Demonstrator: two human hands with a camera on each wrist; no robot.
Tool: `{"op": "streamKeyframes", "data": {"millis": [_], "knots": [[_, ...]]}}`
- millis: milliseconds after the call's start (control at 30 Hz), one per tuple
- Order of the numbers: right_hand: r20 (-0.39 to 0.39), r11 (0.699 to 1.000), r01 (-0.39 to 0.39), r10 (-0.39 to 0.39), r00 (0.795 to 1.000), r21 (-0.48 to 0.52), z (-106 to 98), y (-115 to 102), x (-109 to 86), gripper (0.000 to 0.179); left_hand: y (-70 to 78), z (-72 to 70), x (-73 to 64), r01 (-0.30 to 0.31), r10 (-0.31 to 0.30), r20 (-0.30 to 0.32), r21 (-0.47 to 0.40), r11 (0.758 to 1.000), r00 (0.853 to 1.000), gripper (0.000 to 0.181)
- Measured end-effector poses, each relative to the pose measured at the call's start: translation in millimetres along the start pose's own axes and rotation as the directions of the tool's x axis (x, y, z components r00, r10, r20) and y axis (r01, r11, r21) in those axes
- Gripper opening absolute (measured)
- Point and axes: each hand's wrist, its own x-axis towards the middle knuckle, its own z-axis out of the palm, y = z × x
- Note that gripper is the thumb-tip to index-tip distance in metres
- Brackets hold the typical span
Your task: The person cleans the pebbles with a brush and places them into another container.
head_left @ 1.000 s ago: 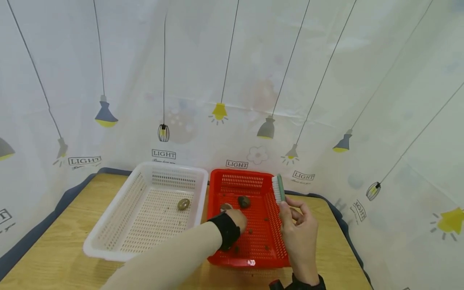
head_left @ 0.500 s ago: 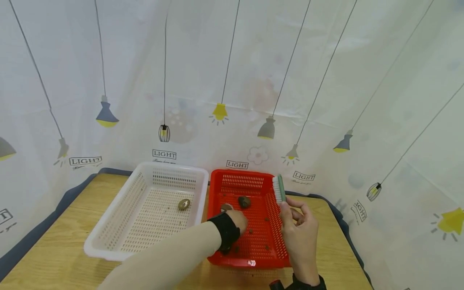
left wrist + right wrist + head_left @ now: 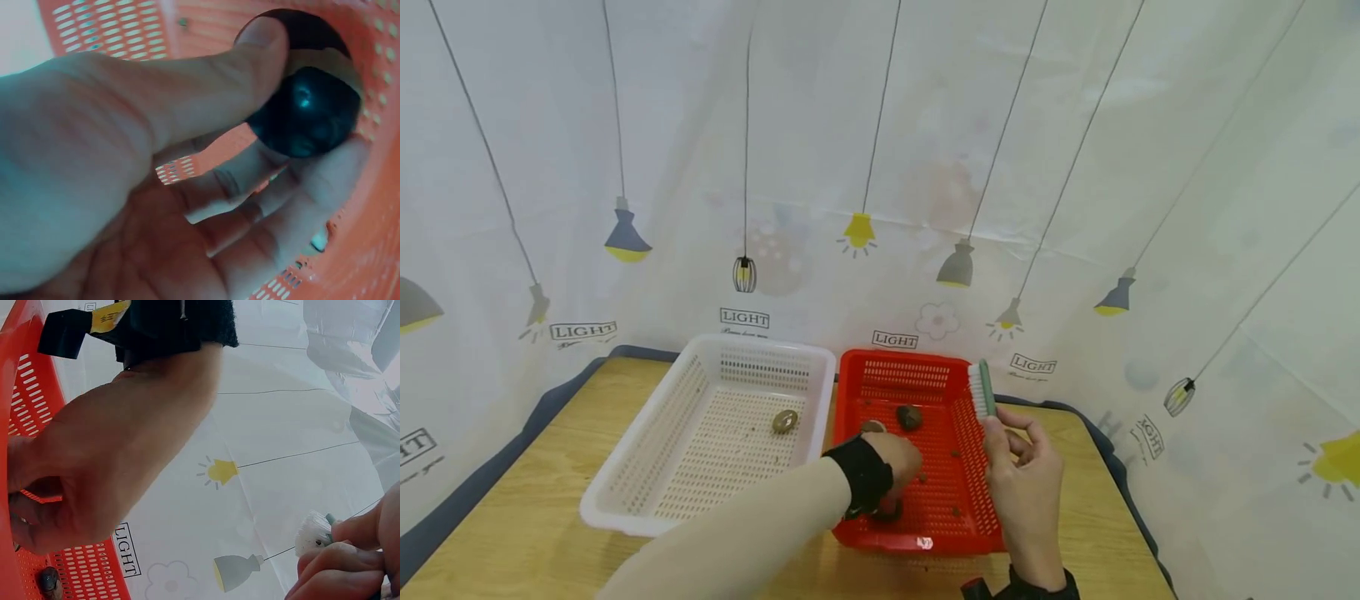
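My left hand (image 3: 904,460) reaches down inside the red basket (image 3: 917,543). In the left wrist view, its thumb and fingers pinch a smooth dark stone (image 3: 309,115) with a tan band. My right hand (image 3: 1024,475), raised by the basket's right side, grips a small green brush (image 3: 987,392) with white bristles facing left. The bristles (image 3: 309,536) also show in the right wrist view. Another dark stone (image 3: 909,417) lies farther back in the red basket. Partly behind the left hand sits a brownish stone (image 3: 872,426).
A white basket (image 3: 597,510) stands left of the red one, with a shiny olive-brown stone (image 3: 785,422) in it. Small dark crumbs dot the red basket's floor. Both baskets stand on a wooden table (image 3: 512,517), before a lamp-print curtain (image 3: 820,125).
My left hand has shifted slightly to the right, and a dark shape shows more below its wrist. The right hand with the brush stays nearly still. The head view has turned slightly left.
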Motion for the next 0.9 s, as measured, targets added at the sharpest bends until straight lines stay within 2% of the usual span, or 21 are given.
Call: {"op": "streamKeyframes", "data": {"millis": [100, 133, 167, 267, 367, 433, 533, 633, 767, 833, 900], "knots": [[-0.002, 1.000, 0.005, -0.005, 1.000, 0.004, 0.6, -1.6, -1.0, 0.034, -6.1, -7.6, -9.6, -0.053, 0.052, -0.013, -0.148, 0.988, 0.999, 0.019], [-0.001, 1.000, 0.006, -0.006, 1.000, 0.005, 0.6, -2.0, -1.1, 0.033, -6.8, -14.8, -20.6, -0.068, 0.064, -0.025, -0.187, 0.980, 0.998, 0.016], [0.000, 1.000, 0.007, -0.007, 1.000, 0.006, 0.8, -2.7, -1.5, 0.033, -10.1, -17.6, -25.6, -0.091, 0.084, -0.039, -0.233, 0.968, 0.996, 0.015], [0.000, 1.000, 0.011, -0.011, 1.000, -0.002, 0.5, -3.5, -1.3, 0.034, -22.9, -23.2, -37.9, -0.166, 0.139, -0.101, -0.351, 0.922, 0.985, 0.015], [0.004, 1.000, 0.018, -0.018, 1.000, -0.006, 0.2, -4.2, -1.1, 0.034, -37.2, -22.9, -45.7, -0.214, 0.152, -0.166, -0.476, 0.853, 0.974, 0.010], [0.008, 1.000, 0.026, -0.026, 1.000, 0.001, 0.2, -4.9, -1.6, 0.034, -45.3, -20.6, -51.3, -0.238, 0.140, -0.211, -0.570, 0.787, 0.967, 0.009], [0.016, 0.999, 0.039, -0.039, 0.999, 0.009, 0.9, -6.2, -3.4, 0.031, -55.5, -14.5, -59.5, -0.267, 0.098, -0.274, -0.690, 0.673, 0.957, 0.012], [0.028, 0.999, 0.049, -0.049, 0.998, -0.012, 1.8, -5.9, -4.5, 0.030, -63.6, -8.7, -67.5, -0.282, 0.049, -0.303, -0.798, 0.533, 0.952, 0.017], [0.061, 0.998, 0.044, -0.041, 0.997, -0.046, 3.9, -4.1, -7.0, 0.034, -71.7, -3.2, -76.8, -0.287, 0.002, -0.309, -0.883, 0.372, 0.951, 0.021], [0.084, 0.997, 0.042, -0.037, 0.996, -0.061, 5.1, -3.1, -9.4, 0.035, -74.5, -0.5, -80.3, -0.290, -0.020, -0.312, -0.902, 0.319, 0.950, 0.026], [0.118, 0.996, 0.044, -0.035, 0.992, -0.075, 6.8, -2.7, -12.5, 0.035, -76.2, 1.7, -84.2, -0.304, -0.034, -0.321, -0.921, 0.244, 0.946, 0.032]]}}
